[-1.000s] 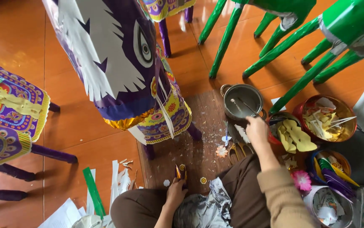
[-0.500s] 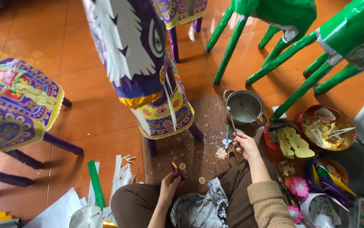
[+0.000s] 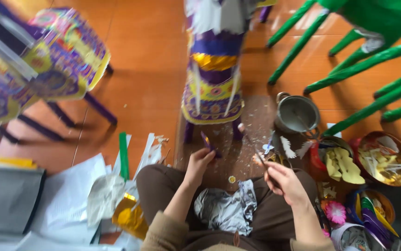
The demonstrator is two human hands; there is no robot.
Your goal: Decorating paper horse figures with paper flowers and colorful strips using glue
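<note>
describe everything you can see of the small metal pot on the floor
The small grey metal pot stands upright on a brown mat scattered with paper scraps, just right of the purple and yellow paper figure. It is round, dull and worn-looking, with a loop handle at its upper left rim. A thin stick or brush seems to lean inside; the contents are unclear. White feather-shaped paper cutouts lie just below it. Neither hand touches it.
</note>
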